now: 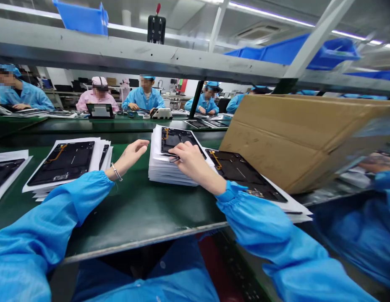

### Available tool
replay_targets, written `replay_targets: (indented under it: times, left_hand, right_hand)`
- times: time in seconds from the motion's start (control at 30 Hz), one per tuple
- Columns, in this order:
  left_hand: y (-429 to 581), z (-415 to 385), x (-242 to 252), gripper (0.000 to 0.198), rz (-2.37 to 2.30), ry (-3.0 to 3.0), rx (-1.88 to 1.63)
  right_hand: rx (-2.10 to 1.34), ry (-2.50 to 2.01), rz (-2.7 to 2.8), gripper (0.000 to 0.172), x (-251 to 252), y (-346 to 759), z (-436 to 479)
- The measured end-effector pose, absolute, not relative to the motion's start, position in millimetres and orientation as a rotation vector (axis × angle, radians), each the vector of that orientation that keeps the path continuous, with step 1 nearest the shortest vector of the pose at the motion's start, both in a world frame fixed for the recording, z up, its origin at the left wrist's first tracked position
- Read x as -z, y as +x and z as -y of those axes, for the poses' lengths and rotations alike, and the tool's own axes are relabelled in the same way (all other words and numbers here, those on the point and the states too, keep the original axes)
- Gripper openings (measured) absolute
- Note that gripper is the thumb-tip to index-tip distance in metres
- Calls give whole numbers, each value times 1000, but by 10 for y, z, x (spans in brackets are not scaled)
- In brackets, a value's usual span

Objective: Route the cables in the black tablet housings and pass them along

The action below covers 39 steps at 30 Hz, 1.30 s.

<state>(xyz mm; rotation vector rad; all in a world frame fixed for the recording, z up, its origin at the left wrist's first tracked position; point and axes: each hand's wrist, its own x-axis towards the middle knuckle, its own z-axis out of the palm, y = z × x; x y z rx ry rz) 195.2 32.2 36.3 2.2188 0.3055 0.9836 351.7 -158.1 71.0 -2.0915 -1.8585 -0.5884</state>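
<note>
My left hand (132, 154) hovers over the green tabletop, just left of the middle stack, with its fingers stretched out and nothing in them. A metal bracelet circles that wrist. My right hand (191, 162) is over the front of the middle stack, its fingers closed at a small dark piece (174, 159) that is too small to name. Beneath it, a black tablet back housing (179, 138) with an orange flex cable lies on top of many white sheets (169, 172). My fingers cover part of the housing's front edge.
Left stands another stack with a black housing (62, 163). To the right, a larger housing (245, 172) lies on paper before a cardboard box (295, 134). A metal shelf beam (182, 61) crosses above. Several co-workers sit opposite; another person's sleeve (365, 235) is at right.
</note>
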Motion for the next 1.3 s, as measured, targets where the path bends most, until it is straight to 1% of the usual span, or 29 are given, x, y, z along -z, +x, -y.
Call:
replay_targets:
  times: [0.03, 0.13, 0.17, 0.27, 0.37, 0.47, 0.57, 0.67, 0.87, 1.3]
  left_hand:
    - [1967, -331, -381, 36, -270, 2278, -1017]
    - [2027, -327, -425, 32, -88, 2456, -1080]
    - [2049, -322, -424, 30, -19, 2506, -1086]
    - [2118, -320, -356, 22, 135, 2608, -1113]
    - [2188, -346, -233, 15, 207, 2646, -1203]
    - [2248, -369, -137, 16, 276, 2644, -1315]
    - [2280, -349, -105, 20, 341, 2637, -1457]
    - [2275, -296, -112, 22, 331, 2642, -1484]
    - [2270, -247, -89, 22, 333, 2588, -1413]
    - [2321, -220, -67, 16, 338, 2498, -1474]
  right_hand:
    - [580, -2076, 1910, 28, -769, 3502, 1646]
    - [480, -2014, 2082, 46, -1005, 3509, 1807]
    - [409, -2029, 2090, 47, -1081, 3539, 1831]
    - [276, -2146, 2005, 42, -1216, 3694, 1781]
    - [288, -2145, 1971, 39, -1187, 3874, 1608]
    - [315, -1863, 2078, 34, -1067, 4001, 1422]
    - [292, -1565, 2206, 34, -940, 4065, 1295]
    - [252, -1479, 2217, 35, -845, 4087, 1245]
    - [327, -1452, 2086, 32, -744, 4136, 1291]
    - [349, -1522, 2085, 27, -722, 4105, 1300]
